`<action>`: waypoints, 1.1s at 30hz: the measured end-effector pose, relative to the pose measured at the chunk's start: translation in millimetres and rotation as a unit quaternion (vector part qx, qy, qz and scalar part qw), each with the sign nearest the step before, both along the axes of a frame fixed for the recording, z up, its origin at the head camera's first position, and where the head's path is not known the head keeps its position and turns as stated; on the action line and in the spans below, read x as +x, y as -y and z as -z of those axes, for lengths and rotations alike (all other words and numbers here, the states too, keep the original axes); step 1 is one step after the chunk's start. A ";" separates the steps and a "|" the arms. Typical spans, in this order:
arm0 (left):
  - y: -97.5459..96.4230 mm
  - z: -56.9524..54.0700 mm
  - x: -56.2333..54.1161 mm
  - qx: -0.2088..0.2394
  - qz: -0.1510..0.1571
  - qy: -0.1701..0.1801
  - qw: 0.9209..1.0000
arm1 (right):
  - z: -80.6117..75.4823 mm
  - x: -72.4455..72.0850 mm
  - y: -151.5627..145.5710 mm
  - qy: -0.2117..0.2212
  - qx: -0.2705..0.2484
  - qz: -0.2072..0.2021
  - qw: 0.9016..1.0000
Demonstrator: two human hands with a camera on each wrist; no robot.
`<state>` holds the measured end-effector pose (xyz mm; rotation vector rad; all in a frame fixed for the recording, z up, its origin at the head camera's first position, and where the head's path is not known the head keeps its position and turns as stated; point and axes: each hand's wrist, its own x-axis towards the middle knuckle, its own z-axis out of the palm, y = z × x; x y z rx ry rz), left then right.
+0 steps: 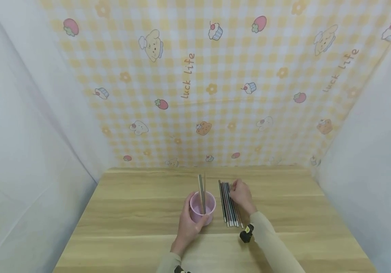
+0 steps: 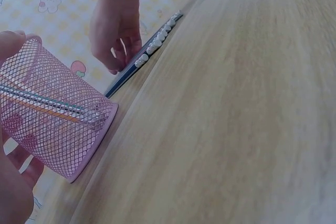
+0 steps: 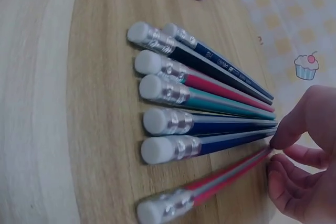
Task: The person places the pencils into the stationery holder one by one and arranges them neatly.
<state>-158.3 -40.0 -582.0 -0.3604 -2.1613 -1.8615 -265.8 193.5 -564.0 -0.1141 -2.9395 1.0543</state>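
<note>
My left hand (image 1: 187, 224) grips a pink mesh pencil cup (image 2: 63, 129) round its side, the cup standing on the wooden table. A few pencils (image 1: 200, 187) lean inside it, rising above the rim. To the cup's right lies a row of several pencils (image 1: 227, 206), their white eraser ends toward me. My right hand (image 1: 242, 195) is at the far end of the row. In the right wrist view its thumb and fingers pinch the far end of a red-and-grey pencil (image 3: 226, 178), set a little apart from the dark blue, teal and red ones.
The wood-grained table (image 1: 130, 220) runs back to a yellow checked cloth (image 1: 229, 72) with cartoon prints. White sheets hang on the left (image 1: 28, 132) and right (image 1: 366, 159). A dark wrist camera (image 1: 246, 234) sits on the right sleeve.
</note>
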 end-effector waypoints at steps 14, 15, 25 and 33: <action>-0.2 0.2 -1.4 0.001 0.000 0.002 1.000 | -5.2 -3.1 -4.4 0.010 0.024 0.005 1.000; -0.2 -0.2 -1.7 0.002 0.001 0.003 1.000 | -5.7 -4.1 -5.1 0.010 0.016 0.005 1.000; 1.1 0.3 -2.0 0.000 0.002 0.007 1.000 | -16.5 -5.5 -6.1 -0.013 -0.080 -0.006 0.997; 2.2 -0.9 -1.8 0.004 0.006 0.006 1.000 | -32.2 -11.6 -8.4 -0.051 -0.097 -0.005 0.994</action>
